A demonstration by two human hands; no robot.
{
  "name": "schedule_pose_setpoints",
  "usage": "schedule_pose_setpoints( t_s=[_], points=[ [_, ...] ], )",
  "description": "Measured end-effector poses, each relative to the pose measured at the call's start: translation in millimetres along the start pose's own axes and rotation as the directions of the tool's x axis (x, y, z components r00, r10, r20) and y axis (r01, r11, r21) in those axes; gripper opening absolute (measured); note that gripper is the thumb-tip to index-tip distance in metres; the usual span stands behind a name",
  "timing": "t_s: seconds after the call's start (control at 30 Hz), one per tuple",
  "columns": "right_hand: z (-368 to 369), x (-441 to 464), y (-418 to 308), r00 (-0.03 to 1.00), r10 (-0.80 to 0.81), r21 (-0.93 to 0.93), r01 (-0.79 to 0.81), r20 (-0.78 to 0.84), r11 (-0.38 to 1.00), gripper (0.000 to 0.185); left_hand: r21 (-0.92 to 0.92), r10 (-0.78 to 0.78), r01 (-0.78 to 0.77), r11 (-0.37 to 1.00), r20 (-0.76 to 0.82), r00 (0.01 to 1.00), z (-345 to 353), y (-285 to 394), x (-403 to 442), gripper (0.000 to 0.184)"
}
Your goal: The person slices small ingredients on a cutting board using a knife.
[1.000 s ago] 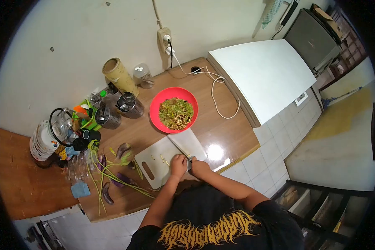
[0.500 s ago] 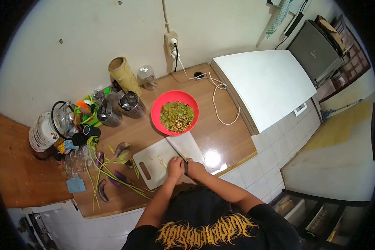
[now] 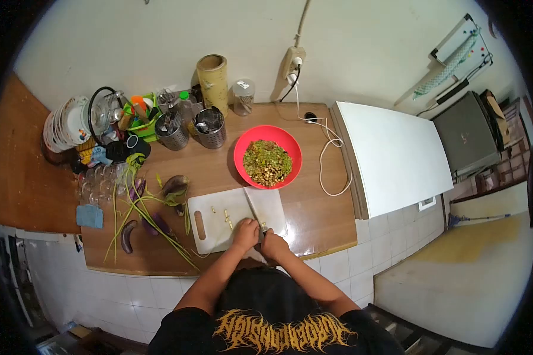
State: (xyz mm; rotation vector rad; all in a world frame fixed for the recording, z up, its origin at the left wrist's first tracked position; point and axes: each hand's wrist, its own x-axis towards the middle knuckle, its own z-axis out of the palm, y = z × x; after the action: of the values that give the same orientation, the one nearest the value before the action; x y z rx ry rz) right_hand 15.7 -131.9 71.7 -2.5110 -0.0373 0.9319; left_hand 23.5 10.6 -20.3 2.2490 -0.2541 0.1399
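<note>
My right hand (image 3: 273, 244) is closed round the handle of a knife (image 3: 254, 207), whose blade points away from me across a white cutting board (image 3: 272, 201). Beside the blade my left hand (image 3: 246, 235) is closed, its fingertips near the edge; what it pinches is hidden. Small pale cut pieces (image 3: 228, 219) lie on the board left of the knife. Just beyond the board stands a red bowl (image 3: 296, 151) holding chopped green and pale vegetables (image 3: 267, 161).
Left of the board lie long green beans (image 3: 166, 237) and several eggplants (image 3: 127, 236). Utensil holders (image 3: 212, 137), a bamboo tube (image 3: 213, 83), a jar (image 3: 243, 97) and stacked plates (image 3: 62, 127) stand behind. On the right are a white cable (image 3: 323, 165) and a white-topped chest (image 3: 391, 160).
The camera view has turned and shifted, so the scene sits differently in the frame. Both hands stay together at the knife on the board.
</note>
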Motion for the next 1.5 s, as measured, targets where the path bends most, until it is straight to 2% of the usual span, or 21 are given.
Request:
schedule_pose_setpoints(
  t_s=[0.3,0.37,0.43,0.5,0.67,0.73,0.87,0.97,1.17,1.4,1.5],
  points=[
    [15,15,7,0.999,0.018,0.024,-0.017,-0.032,1.0,0.046,0.007,0.017,-0.017,1.0,-0.022,1.0,-1,1,0,0.007],
    [8,7,2,1.0,0.019,-0.014,-0.019,-0.02,1.0,0.036,0.0,0.023,-0.024,1.0,-0.018,1.0,-3,0,0,0.007],
    [19,8,8,1.0,0.014,-0.016,-0.014,-0.028,1.0,0.036,0.027,-0.003,0.001,1.0,0.055,0.999,-4,-1,-1,0.004],
    [24,9,11,0.999,0.014,-0.017,-0.014,-0.035,1.0,0.036,0.032,0.005,-0.007,0.999,0.044,0.999,-3,-1,-2,0.005],
    [8,8,0,1.0,-0.005,-0.019,0.004,-0.022,1.0,0.037,0.003,0.066,-0.066,0.998,-0.01,0.998,-5,-1,2,0.006],
    [13,8,5,1.0,0.012,-0.021,-0.013,-0.027,1.0,0.037,-0.048,0.009,-0.009,0.999,0.003,1.0,-6,2,3,0.007],
    [31,15,15,0.999,0.033,0.008,-0.033,-0.034,0.999,0.043,-0.02,0.011,-0.011,1.0,0.01,1.0,-8,1,1,0.007],
    [22,14,9,0.998,-0.031,0.015,0.032,-0.061,0.999,0.036,-0.005,0.025,-0.025,1.0,0.034,0.999,-6,-3,1,0.008],
    [19,7,5,0.999,-0.009,0.002,0.009,-0.053,1.0,0.037,-0.004,0.075,-0.075,0.997,0.025,0.997,-8,-2,-2,0.007],
    [17,13,7,0.999,0.013,0.072,-0.011,-0.035,0.997,0.043,-0.027,0.031,-0.029,0.999,0.06,0.998,-7,0,1,0.008],
    [9,7,5,1.0,-0.003,0.021,0.004,-0.006,1.0,0.04,-0.005,0.015,-0.015,1.0,0.066,0.998,-6,1,1,0.008]
  ],
)
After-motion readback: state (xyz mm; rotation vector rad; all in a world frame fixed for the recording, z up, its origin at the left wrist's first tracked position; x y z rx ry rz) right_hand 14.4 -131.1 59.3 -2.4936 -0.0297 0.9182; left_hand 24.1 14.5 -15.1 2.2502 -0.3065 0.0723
